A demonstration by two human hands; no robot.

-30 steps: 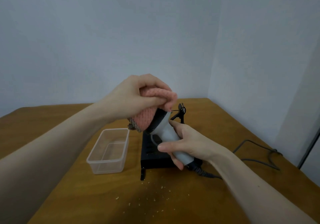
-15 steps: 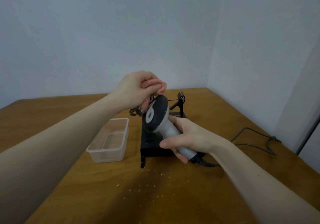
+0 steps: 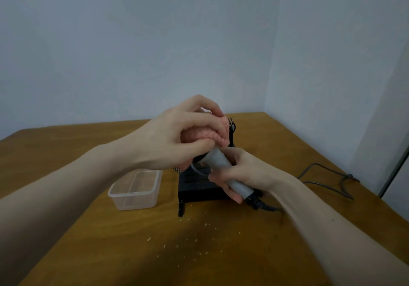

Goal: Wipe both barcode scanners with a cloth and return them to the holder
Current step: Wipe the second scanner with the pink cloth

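One scanner (image 3: 223,166), tilted, head up-left under cloth (image 3: 207,134)

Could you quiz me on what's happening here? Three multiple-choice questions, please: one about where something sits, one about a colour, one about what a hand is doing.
1. Where does the clear plastic tub stand?
A. left of the black holder
B. on top of the holder
C. on the floor

2. What colour is the knitted cloth?
A. blue
B. pink
C. green

3. What is the right hand doing?
A. lying flat on the table
B. gripping the pale grey scanner handle
C. lifting the tub

Answers:
1 A, the tub rests on the wooden table beside the holder's left side.
2 B, pink shows between the fingers of the left hand.
3 B, its fingers wrap the handle above the black cable.
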